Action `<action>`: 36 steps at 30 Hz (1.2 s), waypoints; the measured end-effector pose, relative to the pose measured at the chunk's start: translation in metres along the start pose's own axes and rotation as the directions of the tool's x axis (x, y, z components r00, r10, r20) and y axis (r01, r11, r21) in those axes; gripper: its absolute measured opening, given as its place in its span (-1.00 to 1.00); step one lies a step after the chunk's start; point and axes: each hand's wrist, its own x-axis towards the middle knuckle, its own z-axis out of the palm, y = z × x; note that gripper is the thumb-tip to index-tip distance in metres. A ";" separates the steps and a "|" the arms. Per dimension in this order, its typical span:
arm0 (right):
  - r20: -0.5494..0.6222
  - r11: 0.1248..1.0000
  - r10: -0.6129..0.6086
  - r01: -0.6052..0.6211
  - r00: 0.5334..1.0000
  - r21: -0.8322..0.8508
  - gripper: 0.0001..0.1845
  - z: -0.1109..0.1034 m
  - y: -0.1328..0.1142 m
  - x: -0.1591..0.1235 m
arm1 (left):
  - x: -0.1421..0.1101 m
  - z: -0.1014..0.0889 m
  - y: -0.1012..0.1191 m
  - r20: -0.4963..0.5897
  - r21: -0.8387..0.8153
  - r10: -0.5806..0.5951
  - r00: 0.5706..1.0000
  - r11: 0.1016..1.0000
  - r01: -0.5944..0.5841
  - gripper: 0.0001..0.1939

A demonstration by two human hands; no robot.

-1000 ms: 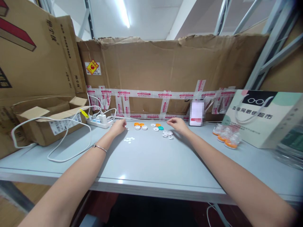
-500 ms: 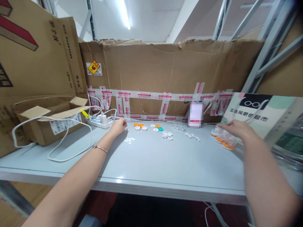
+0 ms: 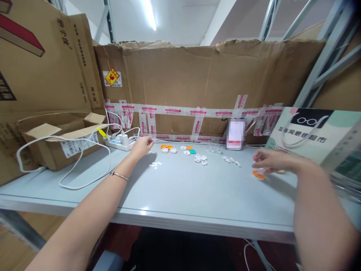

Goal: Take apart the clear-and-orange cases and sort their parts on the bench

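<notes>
At the left, small whitish pieces (image 3: pixel 152 151) lie on the smooth pale grey table (image 3: pixel 197 199), just beside the fingertips of the left hand (image 3: pixel 143 146), whose fingers are curled together; whether something tiny is between them, I cannot tell. At the right, a small clear plastic container with round orange base (image 3: pixel 258 175) is directly under the fingers of the right hand (image 3: pixel 270 160); they bend around its clear top, but if they grip it, the blur does not let me tell. Half a second ago this hand was above the row of containers beside the printed pale paper bag (image 3: pixel 304 137); now one container stands apart, nearer to the front edge. The left forearm reaches forward almost straight, while the right one bends inward at the wrist, palm downward
</notes>
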 end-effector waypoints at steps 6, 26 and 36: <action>0.423 0.932 -0.336 0.232 0.842 0.280 -0.66 0.043 -0.078 -0.013 | -0.005 -0.003 0.019 0.021 -0.040 0.096 0.995 0.995 -0.095 -0.82; -0.095 0.619 -0.493 0.425 0.865 0.660 -0.69 0.164 -0.139 -0.001 | -0.037 -0.002 0.090 0.417 -0.560 0.530 0.739 0.790 -0.250 -0.65; -0.190 0.665 -0.537 0.551 0.822 0.505 -0.68 0.169 -0.141 -0.007 | -0.044 0.023 0.098 0.371 -0.554 0.446 0.814 0.810 -0.192 -0.63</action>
